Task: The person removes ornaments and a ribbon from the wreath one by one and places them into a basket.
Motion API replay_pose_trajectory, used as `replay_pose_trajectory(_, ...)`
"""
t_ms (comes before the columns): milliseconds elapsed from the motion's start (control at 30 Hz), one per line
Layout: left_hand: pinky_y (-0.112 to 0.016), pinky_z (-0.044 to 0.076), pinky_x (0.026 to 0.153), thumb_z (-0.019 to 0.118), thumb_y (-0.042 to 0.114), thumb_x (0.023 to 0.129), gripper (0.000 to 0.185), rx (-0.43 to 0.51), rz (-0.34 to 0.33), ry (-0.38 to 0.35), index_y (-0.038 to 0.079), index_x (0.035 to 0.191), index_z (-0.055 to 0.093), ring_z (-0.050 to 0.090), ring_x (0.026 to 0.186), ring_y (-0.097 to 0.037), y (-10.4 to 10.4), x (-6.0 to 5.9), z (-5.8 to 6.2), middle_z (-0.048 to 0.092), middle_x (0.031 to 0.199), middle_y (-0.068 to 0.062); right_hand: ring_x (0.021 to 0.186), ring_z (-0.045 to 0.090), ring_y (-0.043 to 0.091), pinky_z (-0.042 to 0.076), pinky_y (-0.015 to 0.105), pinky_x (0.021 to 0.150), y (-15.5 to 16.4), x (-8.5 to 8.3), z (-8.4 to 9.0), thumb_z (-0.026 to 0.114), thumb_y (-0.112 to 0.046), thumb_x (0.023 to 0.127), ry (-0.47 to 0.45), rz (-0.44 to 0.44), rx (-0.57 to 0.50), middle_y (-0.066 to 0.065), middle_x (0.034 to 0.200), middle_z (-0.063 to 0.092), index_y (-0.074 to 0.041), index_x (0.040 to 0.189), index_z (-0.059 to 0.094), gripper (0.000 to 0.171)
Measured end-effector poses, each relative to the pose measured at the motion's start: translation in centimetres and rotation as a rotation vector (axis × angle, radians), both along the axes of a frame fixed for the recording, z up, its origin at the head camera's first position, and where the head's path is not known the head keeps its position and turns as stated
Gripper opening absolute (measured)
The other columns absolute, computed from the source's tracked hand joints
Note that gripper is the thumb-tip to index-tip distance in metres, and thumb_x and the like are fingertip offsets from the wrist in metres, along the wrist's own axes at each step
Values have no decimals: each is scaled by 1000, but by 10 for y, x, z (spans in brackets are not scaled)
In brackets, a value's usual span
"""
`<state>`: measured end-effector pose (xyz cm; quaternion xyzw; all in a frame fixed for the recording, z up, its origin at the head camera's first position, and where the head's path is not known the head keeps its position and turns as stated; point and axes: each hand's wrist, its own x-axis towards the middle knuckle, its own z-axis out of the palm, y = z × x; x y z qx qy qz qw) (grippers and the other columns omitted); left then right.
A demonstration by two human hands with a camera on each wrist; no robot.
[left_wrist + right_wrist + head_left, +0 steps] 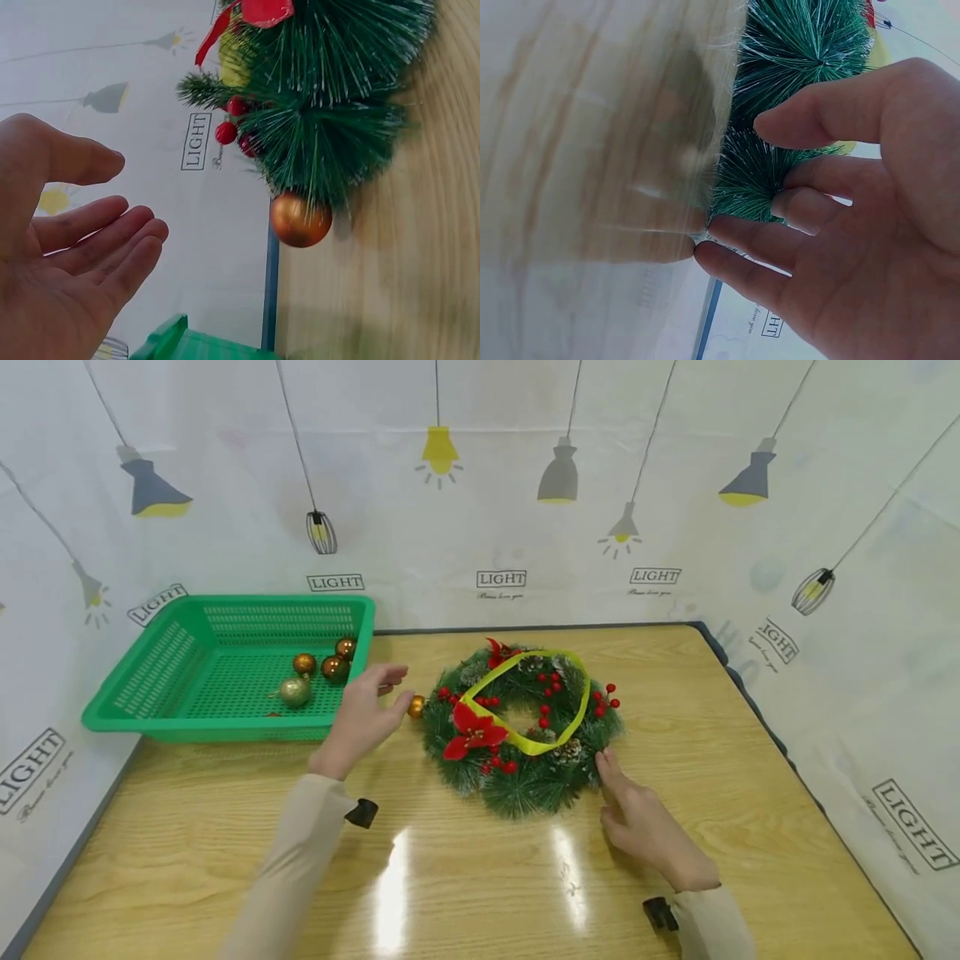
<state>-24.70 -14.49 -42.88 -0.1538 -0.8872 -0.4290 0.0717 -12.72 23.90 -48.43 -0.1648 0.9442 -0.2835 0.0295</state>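
A green Christmas wreath [517, 789] lies on the wooden table, with red berries, pinecones and a red poinsettia flower [474, 732] on it. A loop of yellow ribbon [583, 693] lies across its top. At the wreath's left edge sits a copper-coloured bauble [301, 220]. My left hand [366, 718] hovers just left of that bauble, fingers relaxed and apart from it in the left wrist view. My right hand [652, 827] is at the wreath's lower right edge, its fingertips against the green needles and holding nothing.
A green plastic basket [225, 724] stands at the back left of the table [465, 877]. Inside are several copper baubles [335, 669] and a pale gold glittery bauble [295, 692]. A white printed backdrop [420, 543] rises behind and on both sides.
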Motion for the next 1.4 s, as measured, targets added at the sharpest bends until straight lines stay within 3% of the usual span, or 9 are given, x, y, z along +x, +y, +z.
replay_pose_trajectory(100, -51, 51, 106, 64, 11, 99, 41, -11, -3, -1, 0, 138, 57, 59, 123, -37, 7, -3, -2, 60, 137, -19, 41, 25, -2, 56, 29, 78, 0, 0, 2, 59, 8, 90, 21, 5, 13, 34, 162, 14, 10, 157, 20, 77)
replay_pose_trajectory(267, -50, 52, 106, 63, 13, 99, 40, -32, -4, -4, 1, 137, 58, 59, 123, -37, 13, -4, -5, 61, 136, -19, 40, 26, -3, 57, 30, 80, -2, -1, 2, 59, 8, 90, 22, 5, 12, 34, 161, 15, 10, 156, 21, 77)
replay_pose_trajectory(433, -51, 50, 108, 62, 15, 100, 41, -43, 3, -59, 3, 138, 57, 56, 128, -36, 15, -4, -12, 59, 139, -17, 40, 27, -4, 58, 34, 89, -4, -2, 1, 59, 7, 90, 13, 6, 9, 33, 161, 15, 10, 156, 20, 77)
replay_pose_trajectory(667, -54, 48, 109, 62, 12, 100, 41, -15, 10, -79, 1, 139, 56, 54, 130, -39, 16, -9, -21, 58, 140, -19, 38, 28, -3, 59, 32, 87, -5, -4, -2, 58, 9, 90, -1, 1, 1, 34, 161, 13, 11, 156, 20, 76)
replay_pose_trajectory(767, -54, 48, 109, 61, 12, 100, 41, -15, 15, -83, 1, 139, 56, 54, 130, -39, 16, -12, -25, 58, 140, -20, 39, 28, -3, 57, 37, 96, -5, -4, -3, 57, 8, 90, -6, -4, -3, 32, 162, 12, 10, 157, 19, 77)
replay_pose_trajectory(1000, -55, 47, 110, 57, 9, 100, 42, -23, 26, -128, 1, 141, 53, 51, 133, -39, 16, -18, -37, 56, 142, -20, 38, 28, -4, 59, 27, 79, -4, -2, -2, 58, 7, 90, -15, -8, -2, 34, 162, 11, 10, 157, 18, 78)
replay_pose_trajectory(1100, -54, 47, 110, 55, 6, 100, 43, -18, 27, -149, 1, 142, 53, 49, 135, -39, 17, -20, -41, 54, 144, -19, 38, 28, -3, 58, 28, 81, -3, -2, -2, 58, 6, 91, -18, -15, 4, 33, 162, 11, 9, 157, 18, 78)
replay_pose_trajectory(1300, -54, 46, 111, 54, 3, 98, 48, -30, 12, -182, -1, 145, 49, 47, 137, -39, 18, -23, -47, 51, 147, -21, 38, 31, -1, 54, 21, 66, -1, 0, -2, 59, 8, 89, -10, -20, -17, 34, 162, 10, 10, 157, 18, 79)
replay_pose_trajectory(1400, -54, 48, 110, 54, 2, 97, 49, -33, 1, -190, -3, 146, 47, 49, 134, -40, 20, -23, -49, 50, 146, -23, 39, 31, -1, 57, 22, 73, 0, 0, -3, 60, 9, 89, 7, -19, -11, 34, 162, 12, 10, 157, 19, 79)
